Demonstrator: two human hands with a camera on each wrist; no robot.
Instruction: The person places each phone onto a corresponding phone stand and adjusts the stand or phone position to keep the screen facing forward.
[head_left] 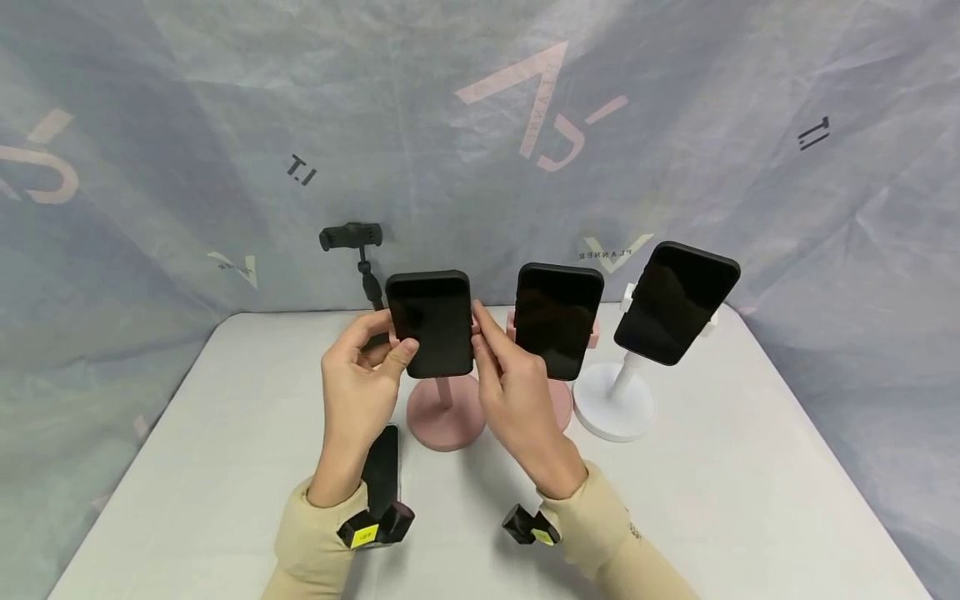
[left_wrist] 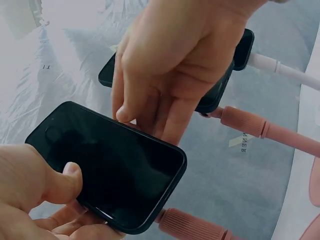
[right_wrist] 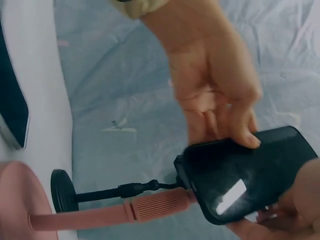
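Observation:
A black smartphone (head_left: pixel 432 325) sits upright in the clamp of a pink phone stand (head_left: pixel 446 421). My left hand (head_left: pixel 363 379) holds the phone from its left side, thumb (left_wrist: pixel 70 182) on the screen edge and fingers behind. On the opposite side, my right hand (head_left: pixel 517 392) grips the stand's pink clamp arm (head_left: pixel 476 322) at the phone's edge. In the right wrist view the phone (right_wrist: pixel 250 172) overlaps the top of the stand's ribbed neck (right_wrist: pixel 162 204). The back of the clamp is hidden behind the phone.
Right of my hands, a second pink stand (head_left: pixel 561 404) holds a phone (head_left: pixel 558 317), and a white stand (head_left: pixel 613 404) holds a tilted phone (head_left: pixel 675 304). A black stand (head_left: pixel 351 236) rises behind my left hand. Another phone (head_left: pixel 382 471) lies flat beside my left wrist. Grey cloth (head_left: pixel 420 150) hangs behind the table.

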